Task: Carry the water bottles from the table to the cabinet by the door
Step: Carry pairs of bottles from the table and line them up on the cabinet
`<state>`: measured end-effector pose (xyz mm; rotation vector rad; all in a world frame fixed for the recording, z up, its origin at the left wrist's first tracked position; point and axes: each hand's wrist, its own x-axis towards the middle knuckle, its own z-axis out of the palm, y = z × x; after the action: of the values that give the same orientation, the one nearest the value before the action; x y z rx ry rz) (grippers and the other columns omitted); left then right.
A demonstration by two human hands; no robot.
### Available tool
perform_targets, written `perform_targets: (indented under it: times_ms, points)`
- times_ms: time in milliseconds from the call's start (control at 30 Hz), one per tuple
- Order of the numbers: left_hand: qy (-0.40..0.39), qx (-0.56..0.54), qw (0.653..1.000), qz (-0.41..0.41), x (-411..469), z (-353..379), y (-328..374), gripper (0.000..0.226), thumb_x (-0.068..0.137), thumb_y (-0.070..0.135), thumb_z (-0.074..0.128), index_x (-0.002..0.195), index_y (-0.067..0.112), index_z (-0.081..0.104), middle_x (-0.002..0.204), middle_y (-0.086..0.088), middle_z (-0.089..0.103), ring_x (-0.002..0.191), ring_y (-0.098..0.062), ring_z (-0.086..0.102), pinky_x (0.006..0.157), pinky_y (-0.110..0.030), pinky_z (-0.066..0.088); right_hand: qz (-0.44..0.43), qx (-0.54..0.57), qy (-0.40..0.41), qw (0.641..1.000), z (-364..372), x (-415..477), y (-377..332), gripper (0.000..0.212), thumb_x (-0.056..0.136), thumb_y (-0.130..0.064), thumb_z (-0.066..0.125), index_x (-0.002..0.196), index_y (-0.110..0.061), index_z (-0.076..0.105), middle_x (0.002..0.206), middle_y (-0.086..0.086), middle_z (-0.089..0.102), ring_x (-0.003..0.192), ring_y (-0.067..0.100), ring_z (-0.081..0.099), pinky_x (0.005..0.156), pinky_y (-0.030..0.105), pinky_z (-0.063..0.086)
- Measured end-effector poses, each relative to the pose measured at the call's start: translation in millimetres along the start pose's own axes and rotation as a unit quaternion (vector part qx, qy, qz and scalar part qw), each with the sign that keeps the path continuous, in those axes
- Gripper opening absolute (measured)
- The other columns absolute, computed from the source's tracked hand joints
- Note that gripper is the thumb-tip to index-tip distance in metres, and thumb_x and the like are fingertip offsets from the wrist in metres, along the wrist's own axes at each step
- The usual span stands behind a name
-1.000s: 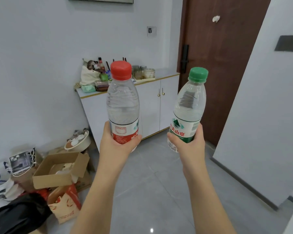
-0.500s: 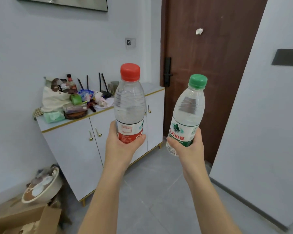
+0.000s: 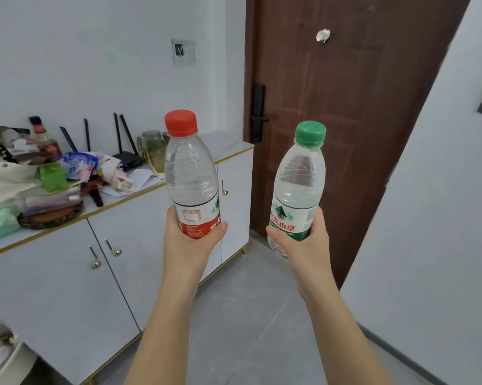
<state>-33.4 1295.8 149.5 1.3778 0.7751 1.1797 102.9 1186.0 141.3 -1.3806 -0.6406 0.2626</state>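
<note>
My left hand [image 3: 187, 245] grips a clear water bottle with a red cap and red label [image 3: 189, 173] by its lower part, upright. A second clear bottle, with a green cap and green label [image 3: 298, 179], leans slightly left in my right hand [image 3: 303, 245], held near its base. Both are raised in front of me. The white cabinet with gold trim [image 3: 67, 273] stands along the left wall, just behind the red-capped bottle. The brown door [image 3: 345, 120] is straight ahead, beyond the green-capped bottle.
The cabinet top is crowded on the left with a bag, packets, a green box, a woven tray [image 3: 51, 218], a black router [image 3: 127, 158] and glass cups [image 3: 153, 151]. Its right end [image 3: 228, 144] near the door is bare. A white wall [image 3: 442, 218] juts in at right.
The view has come closer to the cabinet and door, which look larger and sit further left. Both hands keep the same hold on the bottles.
</note>
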Motion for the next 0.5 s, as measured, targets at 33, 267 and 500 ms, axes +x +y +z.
perform_targets:
  times_ms: [33,267,500]
  points:
    - [0.003,0.000,1.000,0.003,15.2,10.0,-6.7,0.065,0.069,0.006,0.085,0.122,0.025,0.052,0.110,0.007,0.067,0.096,-0.008,0.065,0.078,-0.028,0.054,0.000,0.003,-0.006,1.000,1.4,19.3,6.9,0.060,0.075,0.003,0.078,0.114,-0.034,0.053,0.089,-0.021,0.067,0.083,-0.011,0.064,0.062,0.013,0.054]
    - [0.029,0.000,0.999,0.013,126.8,89.2,-30.2,0.066,0.070,0.005,0.084,0.126,0.021,0.052,0.115,0.000,0.066,0.102,-0.016,0.065,0.074,-0.025,0.053,-0.011,0.022,-0.057,0.998,9.4,171.3,33.7,0.065,0.077,0.004,0.077,0.126,-0.028,0.050,0.101,-0.018,0.064,0.087,-0.013,0.063,0.061,0.009,0.051]
    - [0.056,0.002,0.998,0.003,213.8,145.3,-61.3,0.070,0.069,0.007,0.085,0.129,0.019,0.052,0.115,0.000,0.067,0.103,-0.018,0.066,0.083,-0.036,0.057,-0.009,0.035,-0.073,0.997,24.8,285.7,70.5,0.066,0.076,0.006,0.077,0.131,-0.020,0.050,0.104,-0.013,0.064,0.086,-0.012,0.063,0.061,0.011,0.052]
